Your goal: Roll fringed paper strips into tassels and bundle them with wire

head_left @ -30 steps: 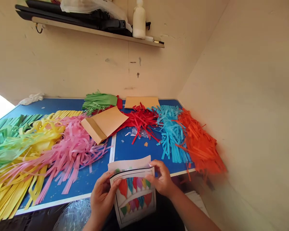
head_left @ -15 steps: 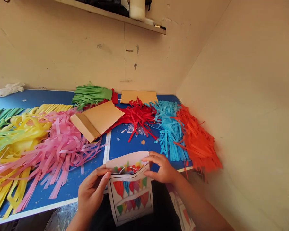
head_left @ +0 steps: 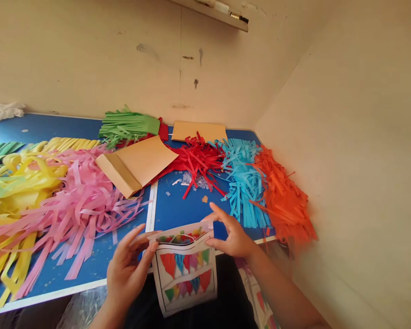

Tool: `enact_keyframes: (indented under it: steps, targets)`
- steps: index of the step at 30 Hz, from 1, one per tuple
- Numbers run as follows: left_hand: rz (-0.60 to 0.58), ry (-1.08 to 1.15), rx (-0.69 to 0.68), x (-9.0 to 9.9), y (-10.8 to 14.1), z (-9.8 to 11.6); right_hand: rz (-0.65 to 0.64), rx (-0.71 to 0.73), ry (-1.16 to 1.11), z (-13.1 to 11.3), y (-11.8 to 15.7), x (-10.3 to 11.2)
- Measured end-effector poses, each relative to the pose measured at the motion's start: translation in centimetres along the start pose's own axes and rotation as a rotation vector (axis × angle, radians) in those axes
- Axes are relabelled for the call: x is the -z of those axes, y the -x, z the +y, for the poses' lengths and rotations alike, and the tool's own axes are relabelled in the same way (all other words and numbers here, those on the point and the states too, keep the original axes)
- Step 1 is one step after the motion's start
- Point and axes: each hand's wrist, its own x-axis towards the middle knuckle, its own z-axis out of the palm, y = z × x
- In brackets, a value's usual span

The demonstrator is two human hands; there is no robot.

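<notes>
A white printed packet with pictures of colourful bunting hangs between my hands over my lap. Its top gapes slightly, and colourful pieces and a white string show inside. My left hand pinches the packet's upper left corner between thumb and fingers. At the upper right edge, my right hand grips it with the thumb in front and a finger raised. Beyond the packet, a folded tan paper envelope rests on pink fringe and red fringe.
Blue table with yellow, green, light blue and orange fringe. Another tan paper lies by the wall. A shelf juts out above. Clear plastic sits below the table's front edge.
The packet's raised back flap has come down, narrowing the opening. My right index finger has lifted, and my left fingers have spread a little. The view has tilted downward.
</notes>
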Motion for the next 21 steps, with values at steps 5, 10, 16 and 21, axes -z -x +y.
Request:
enact_keyframes:
  steps: [5,10,16,21]
  targets:
    - [-0.166,-0.065,-0.176,1.4,-0.5,-0.1,-0.043,0.098,-0.055,-0.8,-0.4,0.3]
    - [-0.224,-0.044,-0.135,1.1,-0.6,1.4,0.016,-0.006,-0.169,-2.1,-0.4,-0.3]
    - [-0.347,-0.109,0.119,0.2,-2.0,4.7,-0.026,-0.326,-0.225,-3.5,-1.6,-0.6]
    - [-0.365,-0.16,0.135,0.9,-2.6,5.2,-0.067,-0.358,-0.18,-3.5,-1.9,-0.5]
